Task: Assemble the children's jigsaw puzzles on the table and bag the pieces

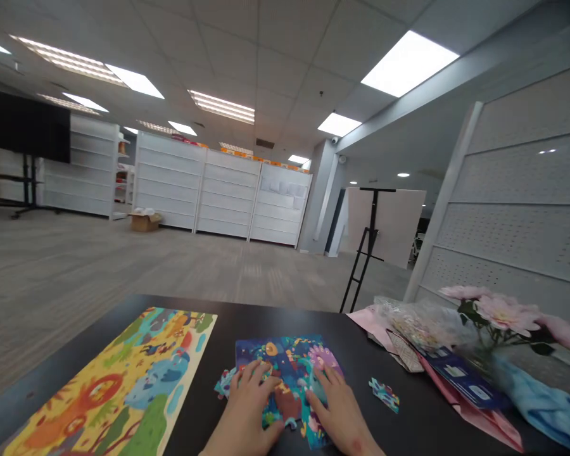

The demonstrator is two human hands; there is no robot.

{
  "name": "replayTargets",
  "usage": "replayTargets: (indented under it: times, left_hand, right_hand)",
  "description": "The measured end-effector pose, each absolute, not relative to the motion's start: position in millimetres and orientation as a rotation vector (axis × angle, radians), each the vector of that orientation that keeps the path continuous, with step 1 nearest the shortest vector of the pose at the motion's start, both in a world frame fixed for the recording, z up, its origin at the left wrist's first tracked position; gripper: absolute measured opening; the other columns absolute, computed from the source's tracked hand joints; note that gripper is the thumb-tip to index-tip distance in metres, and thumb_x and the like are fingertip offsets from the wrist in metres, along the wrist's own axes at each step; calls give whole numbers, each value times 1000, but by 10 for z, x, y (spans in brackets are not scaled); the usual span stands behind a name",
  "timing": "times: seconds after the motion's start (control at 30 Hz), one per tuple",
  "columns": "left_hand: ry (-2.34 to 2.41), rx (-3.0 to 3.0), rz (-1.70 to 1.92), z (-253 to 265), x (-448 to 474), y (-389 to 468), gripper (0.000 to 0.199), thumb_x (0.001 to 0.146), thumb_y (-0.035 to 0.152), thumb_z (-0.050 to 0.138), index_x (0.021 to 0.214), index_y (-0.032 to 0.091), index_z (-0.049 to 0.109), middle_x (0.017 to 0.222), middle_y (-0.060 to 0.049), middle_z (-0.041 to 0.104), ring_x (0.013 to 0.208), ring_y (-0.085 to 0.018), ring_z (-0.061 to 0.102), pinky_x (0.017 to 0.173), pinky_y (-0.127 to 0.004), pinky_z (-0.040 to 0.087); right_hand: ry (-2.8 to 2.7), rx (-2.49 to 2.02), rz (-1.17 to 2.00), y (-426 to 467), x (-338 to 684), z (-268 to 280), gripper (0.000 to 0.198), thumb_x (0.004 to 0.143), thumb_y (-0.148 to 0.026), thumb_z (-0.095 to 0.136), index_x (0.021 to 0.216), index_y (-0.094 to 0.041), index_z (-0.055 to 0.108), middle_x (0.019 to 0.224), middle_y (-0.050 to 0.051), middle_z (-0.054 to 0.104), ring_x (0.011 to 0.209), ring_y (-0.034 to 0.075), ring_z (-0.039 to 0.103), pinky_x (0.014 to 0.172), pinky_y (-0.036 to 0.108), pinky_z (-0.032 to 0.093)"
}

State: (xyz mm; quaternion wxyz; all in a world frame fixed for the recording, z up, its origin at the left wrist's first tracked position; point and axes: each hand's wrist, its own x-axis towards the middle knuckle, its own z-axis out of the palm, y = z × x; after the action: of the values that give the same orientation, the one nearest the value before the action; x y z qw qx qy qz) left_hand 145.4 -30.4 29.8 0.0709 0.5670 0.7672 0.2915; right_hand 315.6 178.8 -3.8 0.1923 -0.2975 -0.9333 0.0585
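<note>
A jigsaw puzzle point(287, 362) with a blue undersea picture lies partly joined on the black table, its near edge uneven. My left hand point(249, 402) rests palm down on its left part, fingers spread. On the right part lies my right hand point(335, 402), also flat with fingers apart. Both hands cover some of the picture, so what is under the palms is hidden. A loose puzzle piece point(225, 384) sits beside the puzzle's left edge, close to my left hand. Further right, apart from my right hand, is another small puzzle cluster point(384, 395).
A yellow animal picture sheet point(118, 386) covers the table's left side. At the right are pink flowers point(506, 311), a clear plastic bag point(422, 320), a dark blue package point(465, 377) and a light blue cloth point(544, 405). An easel point(368, 244) stands behind the table.
</note>
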Motion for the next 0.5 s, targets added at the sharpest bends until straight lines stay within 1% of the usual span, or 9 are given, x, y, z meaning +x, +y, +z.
replayTargets:
  times: [0.07,0.13,0.2,0.27,0.33,0.37,0.43,0.5]
  left_hand:
    - [2140,1832,818,210,1593,-262,78,67,50,83,139,33,56,157,-11,45,148,-42,28,118,-61,17]
    - [2070,1882,802,134,1674,-249,89,67,65,81,144,32,53,159,-15,41,148,-46,27,118,-65,14]
    - [2052,1897,825,121,1678,-287,88,70,70,77,146,32,51,159,-15,40,147,-47,28,118,-67,14]
    - [2030,1902,856,189,1622,-370,73,76,65,75,141,37,56,157,-11,45,146,-44,32,117,-66,18]
    - [2032,1875,866,305,1539,-464,54,82,53,75,133,40,63,153,-7,51,144,-41,37,117,-64,21]
    - [2039,1859,867,363,1497,-505,46,84,46,75,129,40,66,152,-6,53,143,-39,39,117,-63,22]
    - [2044,1840,865,451,1426,-562,38,86,34,73,123,40,69,148,-4,56,141,-36,43,117,-61,24]
    - [2036,1842,868,488,1377,-587,36,85,28,71,120,39,70,145,-3,59,139,-33,46,117,-57,26]
  right_hand:
    - [-2588,-837,119,1630,3185,-124,53,95,-50,54,137,-19,63,146,19,57,135,38,53,106,56,48]
    - [-2579,-794,157,1503,3224,-173,50,98,-45,49,140,-19,60,149,17,54,137,36,52,107,54,50]
    - [-2626,-645,219,1471,3293,-189,53,99,-46,49,146,-21,54,154,14,49,141,32,48,111,49,47]
    - [-2740,-436,232,1519,3379,-190,59,92,-48,63,147,-29,52,154,10,49,140,33,49,111,48,47]
    - [-2851,-258,179,1582,3456,-185,69,80,-48,78,144,-38,53,149,7,55,135,36,54,107,48,51]
    - [-2881,-196,140,1601,3484,-178,73,77,-49,82,144,-40,54,147,7,57,133,37,56,105,48,53]
    - [-2890,-90,56,1603,3514,-153,77,75,-55,82,145,-40,52,146,8,57,130,39,58,101,46,55]
    - [-2869,22,-5,1575,3518,-120,80,76,-59,80,147,-38,50,145,9,58,129,39,59,99,45,57]
